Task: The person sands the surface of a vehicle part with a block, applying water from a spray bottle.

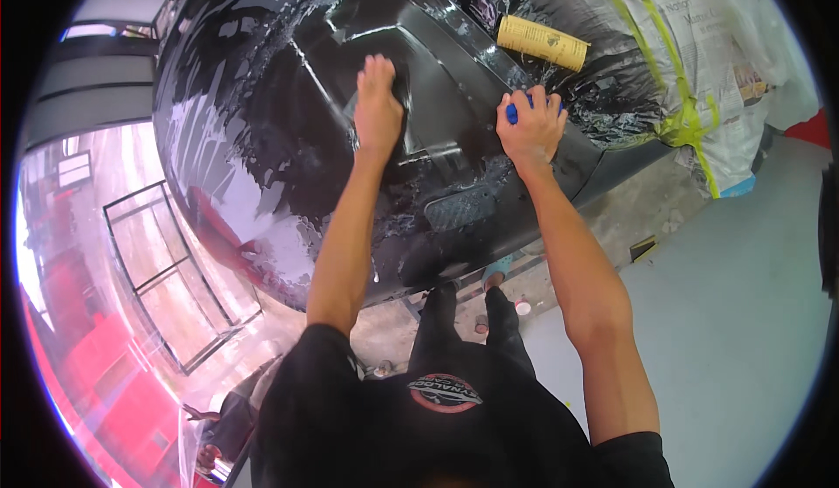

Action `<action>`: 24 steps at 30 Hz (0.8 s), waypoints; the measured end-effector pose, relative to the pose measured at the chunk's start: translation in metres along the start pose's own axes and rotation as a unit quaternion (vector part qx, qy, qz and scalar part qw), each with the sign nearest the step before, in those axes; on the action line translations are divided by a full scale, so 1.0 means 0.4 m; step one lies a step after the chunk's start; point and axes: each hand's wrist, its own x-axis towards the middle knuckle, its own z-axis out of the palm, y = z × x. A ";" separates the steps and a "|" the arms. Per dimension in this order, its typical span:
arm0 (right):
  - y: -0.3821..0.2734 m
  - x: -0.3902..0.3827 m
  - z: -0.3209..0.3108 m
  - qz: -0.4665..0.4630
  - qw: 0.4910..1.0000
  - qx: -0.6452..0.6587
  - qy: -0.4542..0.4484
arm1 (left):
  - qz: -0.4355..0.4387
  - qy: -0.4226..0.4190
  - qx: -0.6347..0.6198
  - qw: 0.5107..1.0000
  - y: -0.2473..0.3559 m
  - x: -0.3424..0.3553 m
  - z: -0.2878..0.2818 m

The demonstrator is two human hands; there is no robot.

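A wet, glossy black car body panel (454, 108) spreads out before me, streaked with whitish water and foam. My left hand (378, 108) lies on it with the fingers stretched out, holding nothing that I can see. To its right, my right hand (533, 134) is closed around a small blue block-like thing (512, 113), pressed near the panel's right edge. Only bits of the blue thing show between the fingers, so its exact kind is hidden. A yellow printed roll (542, 42) lies just beyond my right hand, on dark plastic film.
Masking paper (690, 51) and plastic film, held with yellow-green tape (690, 125), cover the right side of the car. A black metal frame (175, 278) stands on the left. Another person (229, 427) is at the lower left. Grey floor (725, 313) lies to the right.
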 end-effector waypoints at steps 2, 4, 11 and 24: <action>-0.010 -0.004 0.003 0.000 1.000 0.019 0.001 | -0.038 0.020 0.023 0.999 -0.017 0.019 0.009; 0.048 -0.023 -0.004 0.000 1.000 -0.006 0.002 | -0.027 -0.020 -0.023 0.999 0.089 -0.088 0.016; -0.019 0.002 -0.002 -0.013 1.000 -0.001 -0.008 | -0.045 0.019 0.005 0.999 0.041 -0.076 -0.003; -0.008 -0.026 0.013 -0.075 0.995 -0.054 0.031 | -0.124 0.011 -0.033 0.992 0.024 -0.036 0.002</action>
